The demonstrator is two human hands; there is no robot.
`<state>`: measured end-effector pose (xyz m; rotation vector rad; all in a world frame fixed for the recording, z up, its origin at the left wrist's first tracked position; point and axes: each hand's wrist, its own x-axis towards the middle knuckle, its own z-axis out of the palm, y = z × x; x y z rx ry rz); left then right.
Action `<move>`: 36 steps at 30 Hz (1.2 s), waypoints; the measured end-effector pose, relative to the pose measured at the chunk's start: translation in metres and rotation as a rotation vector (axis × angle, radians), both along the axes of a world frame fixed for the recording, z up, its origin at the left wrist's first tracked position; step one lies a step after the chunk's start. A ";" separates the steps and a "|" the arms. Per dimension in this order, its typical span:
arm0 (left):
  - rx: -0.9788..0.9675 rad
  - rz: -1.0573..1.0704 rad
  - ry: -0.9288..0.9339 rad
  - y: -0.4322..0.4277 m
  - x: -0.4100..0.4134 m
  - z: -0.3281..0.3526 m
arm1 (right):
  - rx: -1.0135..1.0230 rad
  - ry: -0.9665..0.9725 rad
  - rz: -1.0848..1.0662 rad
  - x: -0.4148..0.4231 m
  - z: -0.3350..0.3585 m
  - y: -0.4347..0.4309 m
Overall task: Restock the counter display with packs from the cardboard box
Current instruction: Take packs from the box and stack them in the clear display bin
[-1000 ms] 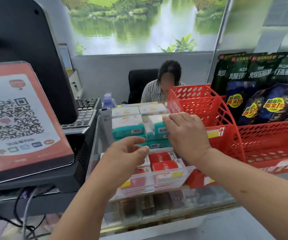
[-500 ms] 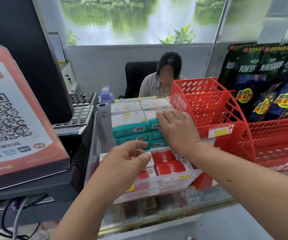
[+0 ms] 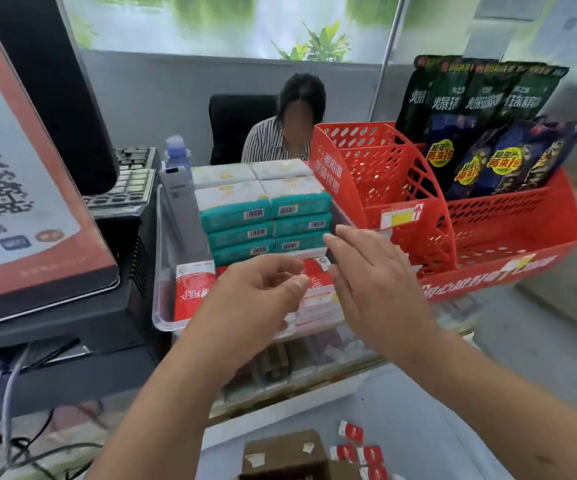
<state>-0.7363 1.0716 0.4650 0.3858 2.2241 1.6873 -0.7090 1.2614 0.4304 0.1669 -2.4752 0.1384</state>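
Note:
Teal-and-white packs [image 3: 262,209] stand stacked in two columns at the back of a clear plastic display tray [image 3: 162,306]. Red-and-white packs [image 3: 193,289] fill its front. My right hand [image 3: 370,289] hovers just in front of the teal stack, fingers spread, holding nothing. Over the red packs, my left hand [image 3: 255,299] is loosely curled with thumb near forefinger; I see nothing in it. The cardboard box [image 3: 287,455] sits low at the bottom edge, with a few red packs [image 3: 359,452] loose beside it.
A red perforated basket [image 3: 508,233] with dark snack bags [image 3: 487,133] stands right of the tray. A QR-code stand [image 3: 20,188], a monitor and a keyboard [image 3: 131,181] are on the left. A seated person [image 3: 290,133] is behind the counter.
My right hand let go of the top teal pack and pulled back towards me with fingers spread. The camera tilted down, bringing the cardboard box into view.

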 end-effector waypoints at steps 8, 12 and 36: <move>-0.100 0.036 -0.099 0.004 0.048 -0.036 | -0.033 -0.074 0.130 0.058 -0.045 -0.007; -0.155 0.090 -0.122 0.014 0.068 -0.074 | -0.072 -0.107 0.163 0.073 -0.081 0.002; -0.487 0.000 -0.587 -0.023 0.125 -0.542 | -0.056 -1.093 0.033 0.156 -0.570 -0.027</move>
